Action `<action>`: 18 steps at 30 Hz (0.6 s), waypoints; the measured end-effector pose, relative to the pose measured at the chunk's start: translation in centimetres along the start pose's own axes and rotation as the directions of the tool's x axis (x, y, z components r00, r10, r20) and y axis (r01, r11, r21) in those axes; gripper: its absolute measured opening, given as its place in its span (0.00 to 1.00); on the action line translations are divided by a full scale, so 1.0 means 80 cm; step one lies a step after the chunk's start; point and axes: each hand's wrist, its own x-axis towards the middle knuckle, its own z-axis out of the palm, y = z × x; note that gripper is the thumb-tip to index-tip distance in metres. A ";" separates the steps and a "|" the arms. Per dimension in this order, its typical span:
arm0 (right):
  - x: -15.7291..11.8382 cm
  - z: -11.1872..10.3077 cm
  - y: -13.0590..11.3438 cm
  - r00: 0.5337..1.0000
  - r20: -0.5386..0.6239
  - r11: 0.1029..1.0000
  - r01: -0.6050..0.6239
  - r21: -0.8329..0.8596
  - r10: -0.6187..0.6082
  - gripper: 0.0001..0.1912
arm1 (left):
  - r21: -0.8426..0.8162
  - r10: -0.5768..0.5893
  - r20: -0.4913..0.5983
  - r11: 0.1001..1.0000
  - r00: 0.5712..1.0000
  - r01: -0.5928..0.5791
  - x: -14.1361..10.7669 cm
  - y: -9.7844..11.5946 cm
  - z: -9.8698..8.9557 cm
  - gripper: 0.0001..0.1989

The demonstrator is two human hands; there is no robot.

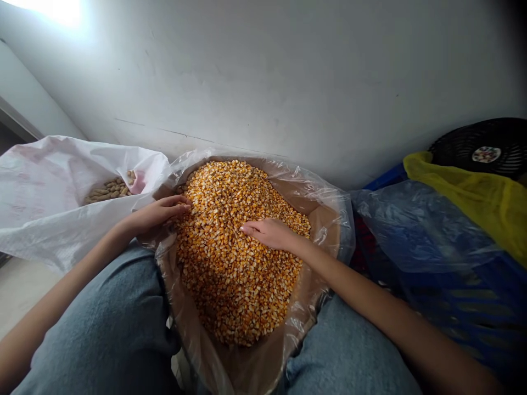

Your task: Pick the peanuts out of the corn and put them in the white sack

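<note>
Corn kernels (242,263): heaping, raised plastic liner (345,219) likely containing them. Left hand (162,211): crossing the liner's left edge. Right hand (272,232): reaching mid-heap. Both grips showing too unclearly to judge.

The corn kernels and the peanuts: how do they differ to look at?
The corn kernels are small and mostly orange-yellow; the peanuts are longer and dull tan. The corn kernels form a broad mound, while only a small patch of the peanuts shows. The left hand and right hand are at the corn kernels, not the peanuts. Both foods lie in loose piles.
</note>
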 end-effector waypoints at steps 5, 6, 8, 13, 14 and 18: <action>0.002 0.001 -0.001 0.997 0.055 0.995 -0.047 -0.087 0.052 0.40 | -0.008 0.004 -0.012 1.000 1.000 -0.004 -0.001 0.002 0.000 0.25; 0.001 0.001 -0.002 0.998 0.026 0.996 -0.048 -0.076 0.050 0.40 | -0.005 0.002 -0.013 1.000 1.000 -0.003 -0.001 0.002 0.000 0.25; 0.001 0.000 -0.003 1.000 0.007 0.999 -0.004 -0.035 0.005 0.37 | 0.003 0.000 -0.014 1.000 1.000 0.000 -0.001 0.002 0.001 0.25; 0.001 -0.001 -0.010 0.996 0.091 0.997 0.019 -0.068 -0.013 0.38 | 0.024 0.002 -0.025 1.000 1.000 -0.002 -0.001 0.002 0.000 0.26; 0.001 -0.002 -0.011 0.997 0.074 0.997 0.004 -0.079 0.001 0.39 | 0.029 0.000 -0.030 1.000 1.000 0.000 -0.001 0.002 0.000 0.26; 0.001 0.000 -0.011 0.997 0.012 0.997 0.079 -0.025 -0.079 0.35 | 0.037 -0.012 -0.029 0.999 1.000 0.014 -0.001 0.002 0.000 0.26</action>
